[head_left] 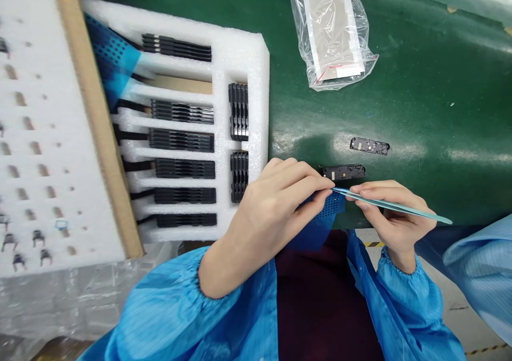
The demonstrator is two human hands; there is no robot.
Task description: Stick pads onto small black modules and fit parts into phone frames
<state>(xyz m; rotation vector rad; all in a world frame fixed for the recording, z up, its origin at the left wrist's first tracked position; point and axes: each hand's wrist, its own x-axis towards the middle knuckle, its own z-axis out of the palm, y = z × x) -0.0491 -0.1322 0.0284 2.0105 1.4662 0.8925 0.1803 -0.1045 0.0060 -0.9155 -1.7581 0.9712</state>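
Observation:
My right hand point(386, 211) grips a pair of thin teal tweezers point(404, 208), tips pointing left. My left hand point(280, 201) is closed in a pinch right at the tweezer tips; what sits between its fingers is too small to make out. Just beyond the fingertips a small black plastic part point(344, 171) lies on the green table point(440, 110). A second black part point(369, 146) lies a little farther away. Both hands hover over the table's near edge.
A white foam tray point(240, 57) with slots full of stacked black parts sits left of my hands. Further left lies a white perforated tray point(36, 137) with small clips. A clear plastic bag point(332, 35) of sheets lies at the far side. Another person's blue sleeve point(484, 265) shows at right.

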